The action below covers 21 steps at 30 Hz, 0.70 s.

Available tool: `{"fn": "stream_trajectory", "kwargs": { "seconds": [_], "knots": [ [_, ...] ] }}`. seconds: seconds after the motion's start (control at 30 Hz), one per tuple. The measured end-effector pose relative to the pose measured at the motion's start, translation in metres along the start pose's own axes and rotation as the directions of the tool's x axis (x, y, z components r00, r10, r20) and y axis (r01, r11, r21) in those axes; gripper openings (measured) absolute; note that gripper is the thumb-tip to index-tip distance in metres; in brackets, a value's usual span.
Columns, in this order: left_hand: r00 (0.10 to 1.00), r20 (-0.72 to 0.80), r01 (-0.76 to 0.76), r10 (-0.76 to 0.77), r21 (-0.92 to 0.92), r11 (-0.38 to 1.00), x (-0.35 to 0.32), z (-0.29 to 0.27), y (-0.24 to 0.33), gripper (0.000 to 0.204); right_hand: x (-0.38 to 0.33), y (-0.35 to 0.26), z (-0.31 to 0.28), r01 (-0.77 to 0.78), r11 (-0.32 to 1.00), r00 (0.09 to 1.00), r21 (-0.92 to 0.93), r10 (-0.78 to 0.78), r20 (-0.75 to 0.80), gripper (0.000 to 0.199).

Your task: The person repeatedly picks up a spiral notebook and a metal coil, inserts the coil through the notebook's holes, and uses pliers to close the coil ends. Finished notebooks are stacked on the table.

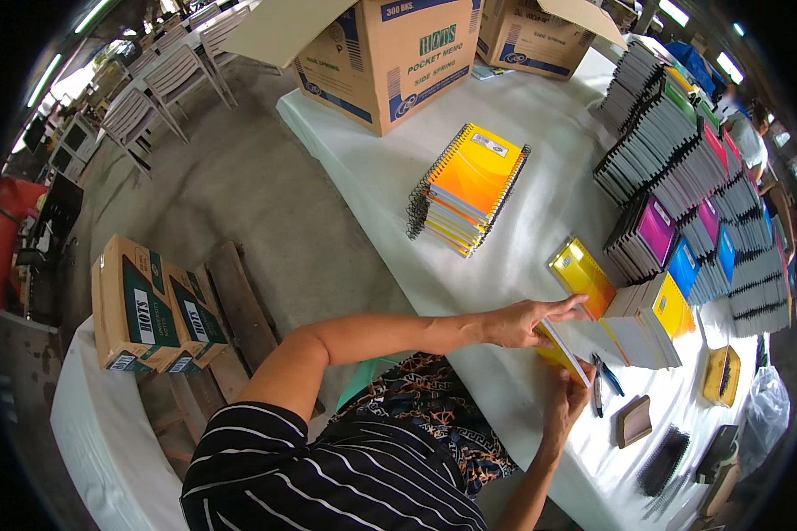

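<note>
A thin yellow notebook [558, 358], seen nearly edge-on, is held between my two hands over the table's near edge. My left hand [515, 324] grips its far end, with the index finger stretched out to the right. My right hand [567, 405] pinches its near end. No wire coil can be made out on this notebook. Just beyond it, a yellow-orange notebook [583, 276] lies beside a row of upright, unbound page blocks [639, 329] with a yellow cover at the right end. Dark-handled pliers [607, 382] rest close to my right hand.
A stack of spiral-bound yellow notebooks [476, 173] stands mid-table. High piles of notebooks [655, 133] line the right side. Near right are a brown block [634, 421], black wire coils [664, 460] and a yellow tray [723, 376]. An open carton [390, 62] stands at the back.
</note>
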<state>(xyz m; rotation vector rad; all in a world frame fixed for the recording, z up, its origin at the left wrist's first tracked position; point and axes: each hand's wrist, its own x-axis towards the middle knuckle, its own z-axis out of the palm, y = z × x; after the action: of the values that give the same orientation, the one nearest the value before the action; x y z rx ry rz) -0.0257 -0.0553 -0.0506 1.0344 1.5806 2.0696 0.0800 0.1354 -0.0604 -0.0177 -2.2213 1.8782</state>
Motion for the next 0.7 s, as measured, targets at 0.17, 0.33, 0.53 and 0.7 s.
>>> {"fn": "stream_trajectory", "kwargs": {
  "seconds": [0.17,0.33,0.53,0.7],
  "knots": [
    [0.999,-0.035,0.027,-0.027,0.010,1.000,-0.007,-0.003,-0.007,0.105,0.003,-0.006,0.008,0.038,0.999,0.999,0.021,-0.038,-0.017,0.020],
    [0.938,0.183,-0.320,0.293,0.782,0.535,0.014,0.030,0.042,0.103,-0.001,0.012,-0.002,-0.065,0.996,0.997,0.059,0.062,0.041,0.043],
    [0.962,0.264,-0.270,0.066,0.957,0.107,0.013,0.057,0.006,0.063,-0.003,0.018,-0.027,0.041,0.999,0.993,0.033,-0.045,0.112,0.040],
    [0.965,0.261,-0.255,-0.011,0.950,0.178,0.006,0.054,0.003,0.052,0.040,0.036,-0.231,-0.110,0.827,0.864,-0.551,-0.195,-0.464,0.040]
  ]
}}
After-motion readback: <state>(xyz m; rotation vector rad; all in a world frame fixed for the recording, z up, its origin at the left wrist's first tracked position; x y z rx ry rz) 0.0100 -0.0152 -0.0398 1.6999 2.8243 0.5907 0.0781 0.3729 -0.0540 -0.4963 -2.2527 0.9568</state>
